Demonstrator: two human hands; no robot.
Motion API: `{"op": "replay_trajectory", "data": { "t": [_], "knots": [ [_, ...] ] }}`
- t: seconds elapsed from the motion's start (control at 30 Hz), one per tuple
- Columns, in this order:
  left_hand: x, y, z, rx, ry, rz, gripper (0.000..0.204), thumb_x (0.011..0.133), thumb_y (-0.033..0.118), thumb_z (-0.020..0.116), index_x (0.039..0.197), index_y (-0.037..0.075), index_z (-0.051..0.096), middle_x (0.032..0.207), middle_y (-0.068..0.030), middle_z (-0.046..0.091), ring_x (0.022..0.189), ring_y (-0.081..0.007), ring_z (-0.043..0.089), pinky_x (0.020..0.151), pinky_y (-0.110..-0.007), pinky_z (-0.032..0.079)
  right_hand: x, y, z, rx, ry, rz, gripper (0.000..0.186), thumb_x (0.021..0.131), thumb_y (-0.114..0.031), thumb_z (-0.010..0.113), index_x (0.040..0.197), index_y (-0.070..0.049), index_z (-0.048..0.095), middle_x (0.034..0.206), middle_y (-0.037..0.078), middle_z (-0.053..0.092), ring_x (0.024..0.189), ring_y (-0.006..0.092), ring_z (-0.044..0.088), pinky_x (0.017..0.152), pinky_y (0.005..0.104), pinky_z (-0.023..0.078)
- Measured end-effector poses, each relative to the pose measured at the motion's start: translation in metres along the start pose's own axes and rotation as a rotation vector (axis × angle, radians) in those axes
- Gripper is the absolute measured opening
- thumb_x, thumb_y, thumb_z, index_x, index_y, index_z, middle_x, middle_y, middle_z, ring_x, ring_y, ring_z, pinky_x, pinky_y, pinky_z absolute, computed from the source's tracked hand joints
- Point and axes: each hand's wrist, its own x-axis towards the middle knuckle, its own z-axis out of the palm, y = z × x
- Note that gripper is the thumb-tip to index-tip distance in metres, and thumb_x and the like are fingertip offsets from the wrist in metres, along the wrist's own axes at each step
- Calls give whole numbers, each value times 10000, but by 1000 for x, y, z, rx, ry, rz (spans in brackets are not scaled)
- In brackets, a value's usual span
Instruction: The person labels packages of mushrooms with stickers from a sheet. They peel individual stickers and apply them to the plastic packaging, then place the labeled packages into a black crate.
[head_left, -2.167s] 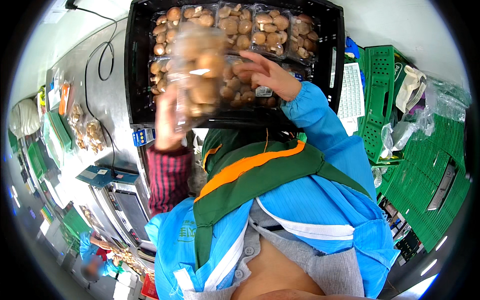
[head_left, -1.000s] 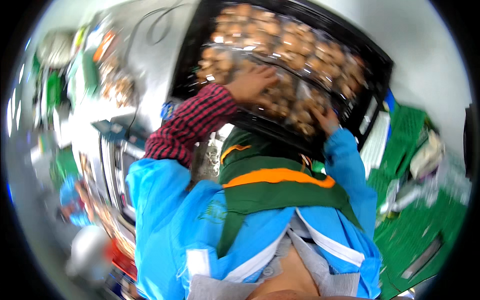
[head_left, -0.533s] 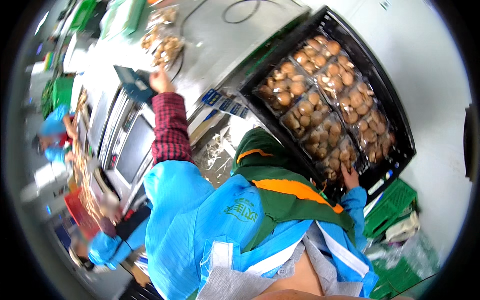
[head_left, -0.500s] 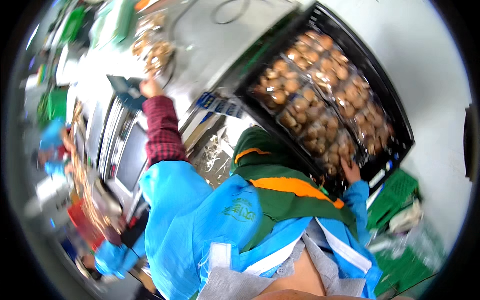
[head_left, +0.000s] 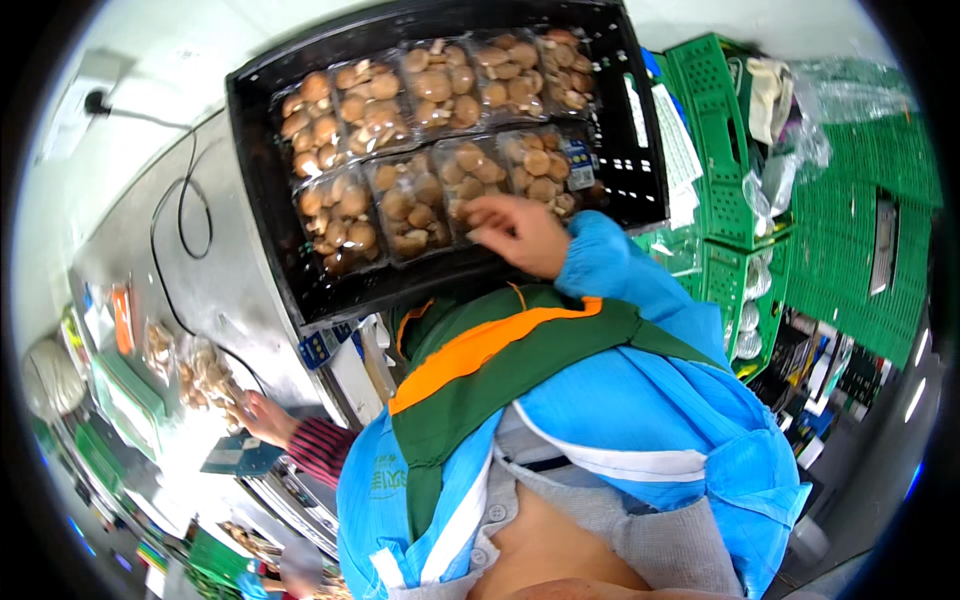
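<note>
Metal table (head_left: 235, 290) left, green crates (head_left: 705, 105) right, black crate (head_left: 370, 299) of mushroom packs (head_left: 432, 85) between. The right hand (head_left: 520, 235) hangs over these, fingers loosely parted; the left hand (head_left: 264, 418) meets bagged mushrooms (head_left: 208, 378) on the table, grip unclear from here. A cable (head_left: 153, 235) trails alongside.

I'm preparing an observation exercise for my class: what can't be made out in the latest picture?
- Head view: the lower part of one mushroom pack, hidden by the right hand.
- Head view: whether the left hand grips the mushroom bag; too small.
- Head view: most of a co-worker, cut off by the bottom edge.
</note>
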Motion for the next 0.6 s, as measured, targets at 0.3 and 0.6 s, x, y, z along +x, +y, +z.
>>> {"op": "replay_trajectory", "data": {
  "t": [0.3,0.6],
  "knots": [
    [-157,169,109,-1002,-741,-205,609,860,98,614,1402,51,340,1316,-101,490,1201,-233,474,1050,-418,359,12,-50,31,597,-162,-145,757,847,-155,700,1447,-74,245,1285,159,507,1156,225,523,984,338,427],
    [-264,245,261,-188,-1540,938,895,727,324,796,1413,6,317,1386,-228,409,1271,-365,421,1040,-439,365,-46,30,-150,329,439,-121,529,932,-181,596,1379,18,395,1216,97,582,1071,150,560,927,284,458]
  ]
}}
